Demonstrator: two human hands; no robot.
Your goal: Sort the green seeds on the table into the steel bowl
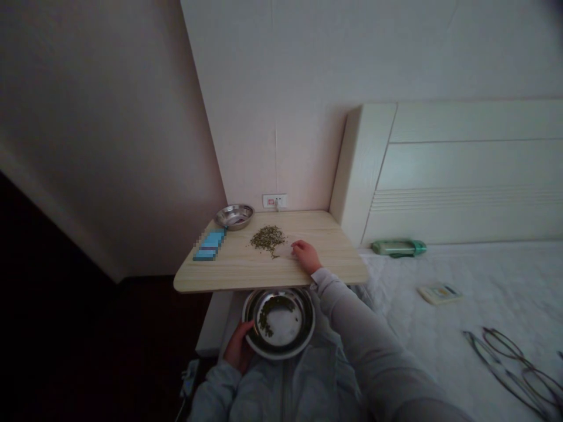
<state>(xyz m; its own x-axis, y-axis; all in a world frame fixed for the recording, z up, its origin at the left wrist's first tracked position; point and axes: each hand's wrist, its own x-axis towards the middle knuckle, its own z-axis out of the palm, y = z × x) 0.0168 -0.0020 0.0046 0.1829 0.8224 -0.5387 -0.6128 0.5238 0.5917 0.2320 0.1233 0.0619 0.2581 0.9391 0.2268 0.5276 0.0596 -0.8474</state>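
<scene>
My left hand (pixel 238 347) grips the rim of a steel bowl (pixel 303 335) held in my lap just below the table's front edge; some green beans lie inside it. My right hand (pixel 307 256) rests on the light wooden table (pixel 246 271), fingers closed on a small white card or scrap (pixel 284 250) that touches the pile of green beans (pixel 268 238) in the table's middle.
A second steel bowl (pixel 234 216) stands at the table's back left, a blue box (pixel 210 245) lies in front of it. A wall socket (pixel 274 201) is behind. On the bed to the right lie a green case (pixel 398 247), a small card (pixel 439 292) and glasses (pixel 505 351).
</scene>
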